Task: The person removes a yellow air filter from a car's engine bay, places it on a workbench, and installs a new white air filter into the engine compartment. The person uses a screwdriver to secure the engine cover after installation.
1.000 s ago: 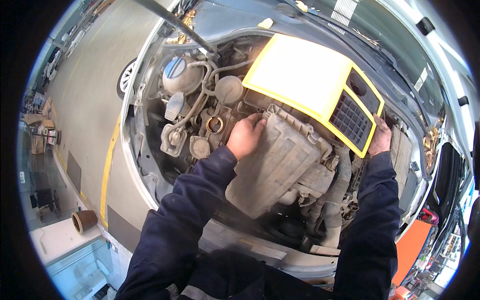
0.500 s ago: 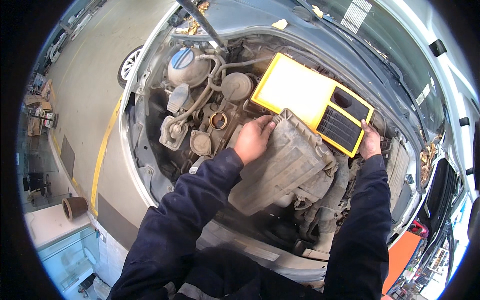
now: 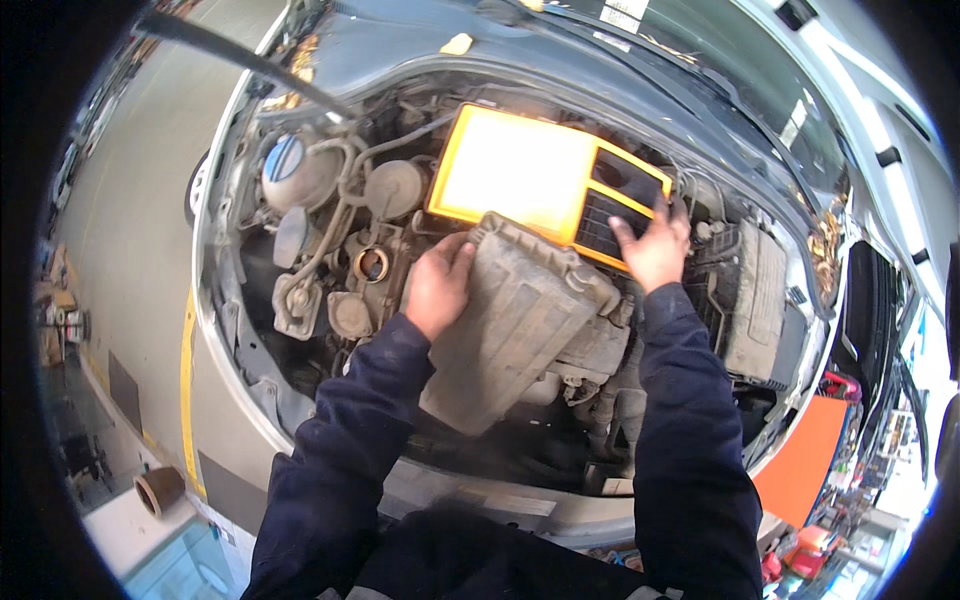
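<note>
Yellow-edged and white-faced, the filter (image 3: 525, 172) is lying in the engine bay (image 3: 265, 395), just beyond the dusty grey cover (image 3: 515, 320); we cannot tell whether the two are touching. With our left hand (image 3: 440, 290) we are gripping the cover's upper left corner between thumb and fingers. Our right hand (image 3: 656, 248) is resting spread on the filter's black right end; whether it is gripping or only pressing, we cannot tell. Left of our left hand, a round opening (image 3: 371, 265) is showing, and a blue-capped tank (image 3: 308, 182) is sitting farther off.
</note>
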The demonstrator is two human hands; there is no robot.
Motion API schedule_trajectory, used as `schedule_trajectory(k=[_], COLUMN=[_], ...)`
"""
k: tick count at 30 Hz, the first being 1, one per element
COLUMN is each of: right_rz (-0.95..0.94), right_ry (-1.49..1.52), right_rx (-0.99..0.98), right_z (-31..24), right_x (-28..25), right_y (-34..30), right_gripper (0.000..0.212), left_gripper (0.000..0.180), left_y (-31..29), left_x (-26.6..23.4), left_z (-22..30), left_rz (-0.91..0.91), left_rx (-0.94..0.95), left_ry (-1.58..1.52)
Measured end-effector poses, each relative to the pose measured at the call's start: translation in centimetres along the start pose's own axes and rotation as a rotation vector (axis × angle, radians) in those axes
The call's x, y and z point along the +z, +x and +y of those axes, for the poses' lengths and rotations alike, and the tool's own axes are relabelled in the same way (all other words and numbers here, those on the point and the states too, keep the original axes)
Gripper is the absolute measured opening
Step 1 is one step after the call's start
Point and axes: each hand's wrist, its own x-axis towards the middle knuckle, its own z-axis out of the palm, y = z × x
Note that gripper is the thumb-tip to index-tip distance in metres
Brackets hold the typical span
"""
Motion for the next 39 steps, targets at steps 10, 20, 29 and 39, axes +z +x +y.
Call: schedule_trajectory(k=[10,20,29,39], right_rz=[-0.461,-0.494,-0.544,-0.489], right_ry=[-0.046,-0.306,0.581,-0.184], right_rx=[-0.318,-0.449,-0.037,-0.075], right_z=[-5.4,-7.8,-6.5,-8.5], right_x=[-2.0,-2.3,0.8,3.8], right_y=[5.2,8.2,9.1,7.4], right_gripper=[0.106,0.068,0.049,0.063], left_gripper=[0.033,0.031,0.03,0.03], left_y=[0.2,0.1,0.4,0.8], left_x=[0.0,0.0,0.6,0.4], left_z=[0.2,0.6,-0.1,0.0], left_rz=[-0.026,-0.049,-0.038,-0.045], left_rx=[-0.045,-0.065,-0.038,-0.019], left_ry=[-0.003,-0.039,-0.07,0.0])
